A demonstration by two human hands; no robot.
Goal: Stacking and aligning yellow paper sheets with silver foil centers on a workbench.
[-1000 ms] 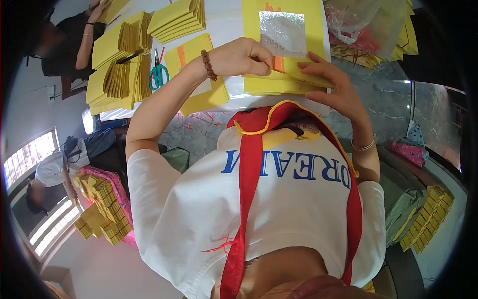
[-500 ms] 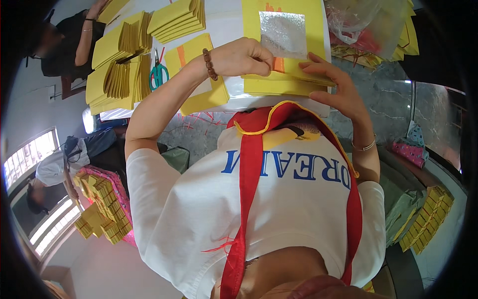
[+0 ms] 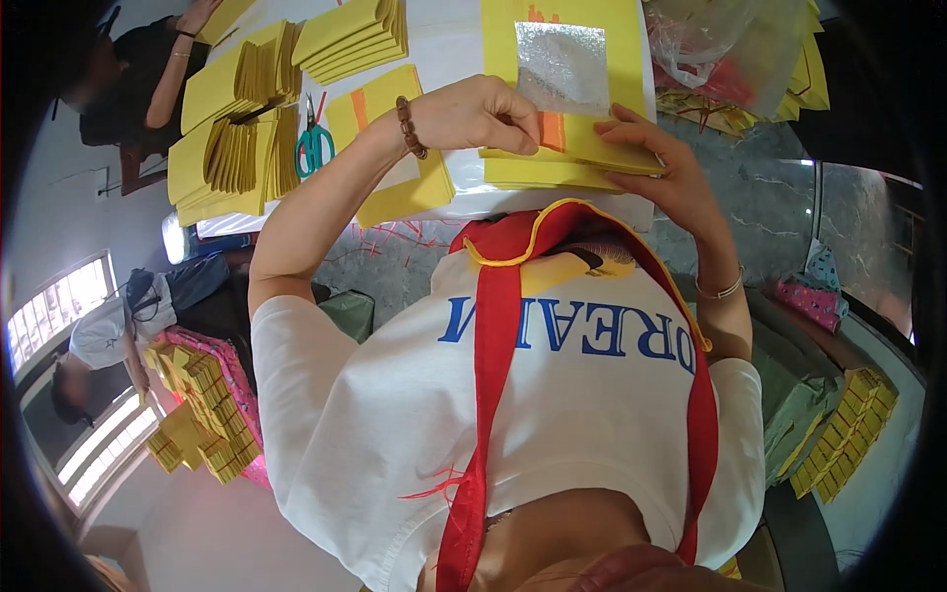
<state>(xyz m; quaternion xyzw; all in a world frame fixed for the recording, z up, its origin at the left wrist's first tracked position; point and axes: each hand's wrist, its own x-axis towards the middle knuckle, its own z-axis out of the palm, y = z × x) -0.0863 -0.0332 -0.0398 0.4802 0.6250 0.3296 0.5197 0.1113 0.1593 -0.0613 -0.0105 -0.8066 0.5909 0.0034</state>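
Observation:
A yellow paper sheet (image 3: 498,59) with a silver foil square (image 3: 560,69) on it lies on a stack of yellow paper (image 3: 533,176) at the table's near edge. The sheet's near end is folded over, and an orange strip (image 3: 552,131) shows on the fold. My left hand (image 3: 488,116) is closed at the left part of this fold, its fingertips beside the orange strip. Around the fold's right end, my right hand (image 3: 659,153) has its fingers on top and its thumb at the near edge, gripping the paper.
Left of my left arm lie green-handled scissors (image 3: 316,148), another yellow sheet (image 3: 409,197) and several folded yellow bundles (image 3: 237,89). A clear plastic bag (image 3: 700,49) sits at the right. A co-worker's arm (image 3: 170,84) reaches in at the far left.
My right thumb has moved in against the folded paper, and the right hand has closed on its end. The fold is pressed a little flatter; my left hand has barely moved.

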